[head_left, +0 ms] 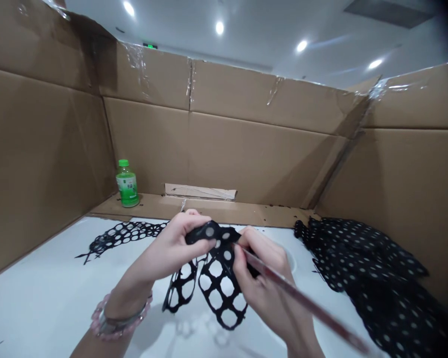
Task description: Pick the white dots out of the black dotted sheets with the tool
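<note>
Left hand point(175, 243) fingers pinch the black dotted cloth point(220, 254), its holed part hanging below them; right hand point(272, 278) fingers grip a slim tool point(298, 293), tip by the cloth. Dot removal seems under way; next probably calls for steady pinching, careful tip-work.

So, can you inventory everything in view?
Held fabric: one, black, centre
Thin tool: one, reddish-brown, lower right
Holed strip: one, black, left (right end hidden)
Dotted fabric heap: one, black, right
Bottle: one, green, far left
Table: one, white, below
Cardboard walls: three, brown, around table
Cardboard strip: one, light brown, back wall
Clear tape: several pieces, wall edges
Lights: four, white, overhead
Panel: one, grey, upper right
Sign: one, green, above back wall
Beaded bracelet: one, pink, lower left
Left hand: one, bare, gripping held fabric
Right hand: one, bare, holding tool
</note>
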